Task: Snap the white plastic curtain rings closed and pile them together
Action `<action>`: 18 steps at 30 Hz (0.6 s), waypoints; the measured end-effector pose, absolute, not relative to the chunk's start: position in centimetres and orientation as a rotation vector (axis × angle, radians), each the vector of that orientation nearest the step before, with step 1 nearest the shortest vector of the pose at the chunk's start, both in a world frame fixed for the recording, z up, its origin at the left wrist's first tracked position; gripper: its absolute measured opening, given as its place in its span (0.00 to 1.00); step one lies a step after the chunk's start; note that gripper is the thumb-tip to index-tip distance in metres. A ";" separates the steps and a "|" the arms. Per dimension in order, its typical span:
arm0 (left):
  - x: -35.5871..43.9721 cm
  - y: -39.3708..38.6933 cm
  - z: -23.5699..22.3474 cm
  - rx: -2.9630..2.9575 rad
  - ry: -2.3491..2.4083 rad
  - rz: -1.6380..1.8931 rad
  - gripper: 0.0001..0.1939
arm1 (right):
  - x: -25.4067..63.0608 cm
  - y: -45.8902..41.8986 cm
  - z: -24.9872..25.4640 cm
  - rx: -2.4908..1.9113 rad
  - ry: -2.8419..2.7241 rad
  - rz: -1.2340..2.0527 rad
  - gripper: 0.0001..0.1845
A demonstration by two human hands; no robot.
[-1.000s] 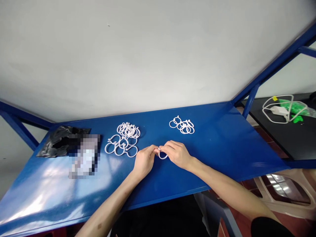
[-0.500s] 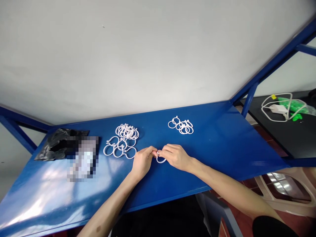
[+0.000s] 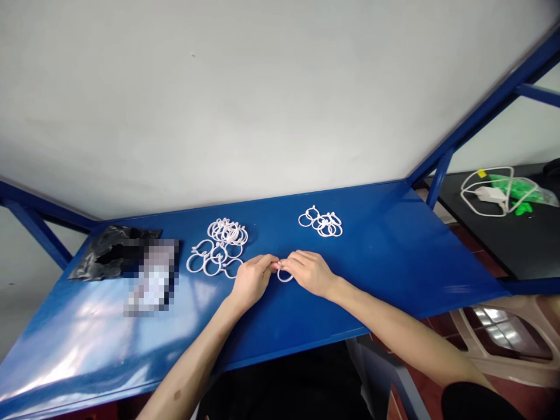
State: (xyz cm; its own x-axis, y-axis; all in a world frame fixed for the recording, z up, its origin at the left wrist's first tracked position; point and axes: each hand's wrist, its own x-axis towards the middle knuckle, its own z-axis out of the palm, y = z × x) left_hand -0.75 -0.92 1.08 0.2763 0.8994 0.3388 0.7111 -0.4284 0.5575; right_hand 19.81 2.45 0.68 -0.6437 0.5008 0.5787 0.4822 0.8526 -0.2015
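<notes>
Both hands meet over the middle of the blue table (image 3: 394, 256). My left hand (image 3: 251, 280) and my right hand (image 3: 308, 271) pinch the same white plastic ring (image 3: 284, 276) between their fingertips, each closed on its top. The ring hangs just above the tabletop. A larger heap of white rings (image 3: 219, 248) lies just left of my left hand. A smaller cluster of white rings (image 3: 321, 223) lies behind my right hand.
A black plastic bag (image 3: 109, 251) and a blurred packet (image 3: 153, 280) lie at the left of the table. Blue frame bars (image 3: 476, 116) rise at the right. A black side surface (image 3: 516, 239) carries a white cable with charger (image 3: 492, 192) and green items (image 3: 522, 189).
The hands and the ring have stayed together, shifting only slightly on the table; the view has wobbled a little. The piles of rings have not moved.
</notes>
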 end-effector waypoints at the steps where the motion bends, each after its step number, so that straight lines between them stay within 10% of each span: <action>1: -0.9 -0.8 1.3 2.294 1.521 0.940 0.07 | 20.0 2.9 0.9 -0.763 -2.343 0.050 0.11; 18: -7.1 2.1 1.0 2.297 2.465 1.018 0.08 | 26.4 8.4 2.0 -1.489 -1.815 -0.096 0.18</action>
